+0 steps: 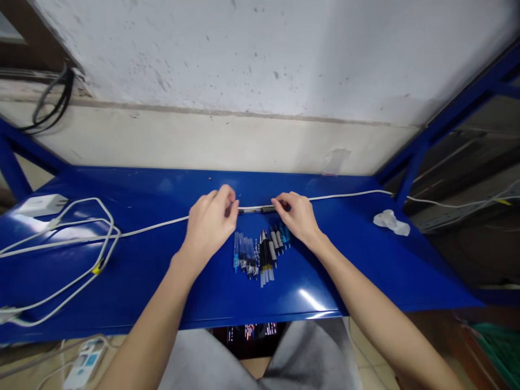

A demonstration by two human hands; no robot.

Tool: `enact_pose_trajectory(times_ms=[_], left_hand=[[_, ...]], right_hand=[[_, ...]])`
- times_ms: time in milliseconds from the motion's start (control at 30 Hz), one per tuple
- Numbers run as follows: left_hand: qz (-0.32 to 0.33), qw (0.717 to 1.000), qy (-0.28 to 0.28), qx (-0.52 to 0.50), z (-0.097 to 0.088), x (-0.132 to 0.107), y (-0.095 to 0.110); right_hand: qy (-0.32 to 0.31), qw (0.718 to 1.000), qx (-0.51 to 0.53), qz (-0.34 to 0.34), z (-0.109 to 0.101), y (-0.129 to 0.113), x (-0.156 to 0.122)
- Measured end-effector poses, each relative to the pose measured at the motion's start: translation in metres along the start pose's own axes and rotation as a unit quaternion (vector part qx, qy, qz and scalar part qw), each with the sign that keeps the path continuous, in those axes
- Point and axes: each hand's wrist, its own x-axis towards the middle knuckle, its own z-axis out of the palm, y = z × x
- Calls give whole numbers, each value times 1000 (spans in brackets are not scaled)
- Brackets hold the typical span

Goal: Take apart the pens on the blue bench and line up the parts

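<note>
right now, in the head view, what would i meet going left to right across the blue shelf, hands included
White power adapter, yellow tag, left hand, clear pen barrels, dark pen refills, right hand, crumpled white scrap.

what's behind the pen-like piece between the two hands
Behind the pen-like piece runs a white cable, with blue shelf and pale wall farther back. The left hand and right hand cover stretches of the cable, so those cannot be seen.
</note>
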Motion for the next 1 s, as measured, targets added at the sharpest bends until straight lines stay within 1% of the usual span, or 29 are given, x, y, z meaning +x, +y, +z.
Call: enact_pose_trajectory(times_ms=[33, 100, 200, 333, 433, 500, 567, 667, 733, 800, 867, 933, 1000], left_hand=[[-21, 1000, -13, 18, -6, -8, -2], [-29, 997, -60, 37, -13, -23, -7], [-15, 992, -115, 46, -9, -39, -13], [-10, 988, -150, 46, 0, -43, -11], [-11, 985, -168, 36, -2, -34, -7], [0, 987, -156, 33, -3, -22, -4], [11, 991, -127, 36, -1, -5, -1], [18, 995, -95, 20, 13, 22, 4], [21, 997, -68, -7, 26, 33, 4], [25, 998, -41, -29, 37, 37, 0], [45, 998, -31, -43, 45, 34, -7], [60, 996, -27, -54, 48, 29, -16], [58, 996, -23, -64, 49, 26, -23]], right_hand=[[4, 1000, -24, 2, 0, 0, -1], [6, 998, -58, 2, 0, -1, -2], [5, 997, -77, -3, 1, -4, -4], [-6, 997, -78, -4, 3, -6, -4], [-5, 997, -78, -3, 3, -5, -4], [-3, 997, -82, -1, 3, -4, -4], [-6, 996, -87, 1, 3, -2, -4], [-24, 995, -94, -4, 3, -1, -3], [-39, 995, -96, -12, 4, 0, -3], [-47, 994, -98, -17, 4, 1, -3], [-45, 994, -100, -17, 4, 2, -3], [-37, 994, -104, -16, 4, 3, -2], [-34, 994, -107, -17, 4, 5, -2]])
